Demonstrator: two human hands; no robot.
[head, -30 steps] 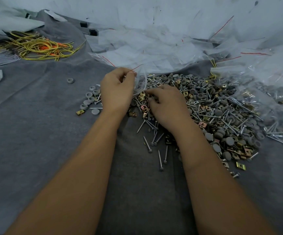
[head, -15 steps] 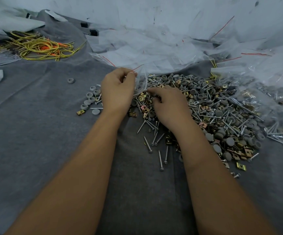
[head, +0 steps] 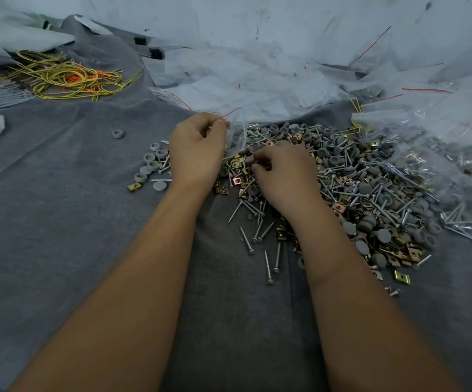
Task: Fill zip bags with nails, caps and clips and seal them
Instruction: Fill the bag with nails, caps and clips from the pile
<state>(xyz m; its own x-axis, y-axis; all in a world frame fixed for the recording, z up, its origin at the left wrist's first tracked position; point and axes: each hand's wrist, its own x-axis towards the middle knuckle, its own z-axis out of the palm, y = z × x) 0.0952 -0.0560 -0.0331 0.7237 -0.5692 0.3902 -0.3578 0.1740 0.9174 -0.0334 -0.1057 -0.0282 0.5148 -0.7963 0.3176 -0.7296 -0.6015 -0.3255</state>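
1. Zip bag [head: 236,137], small and clear with a red line along its mouth, hangs from the left hand [head: 196,151], whose thumb and fingers pinch its top edge; the mouth is up and the bag's long axis runs roughly upright, its lower end down among the hardware.
2. Right hand [head: 284,172] sits just right of the bag with the fingers curled inward at the fingertips over the heap; they seem to pinch small pieces, though what exactly cannot be told.
3. Both bare forearms reach in from the lower edge, converging on the near-left edge of the heap.
4. Under and to the right of the hands lies the mixed pile [head: 356,188] of silver nails, grey round caps and brass-coloured clips on the grey felt cloth [head: 59,236] covering the desk.
5. Several loose nails [head: 260,233] lie between the forearms, mostly pointing lengthwise toward the person.
6. A small cluster of grey caps [head: 148,168] sits just left of the left hand, with one clip [head: 133,187] beside it and one lone cap [head: 118,134] farther off.
7. Filled bags [head: 441,165] lie at the right, touching the pile.
8. Empty bags [head: 243,80] are heaped behind.
9. Yellow and orange wires [head: 68,77] lie far left.
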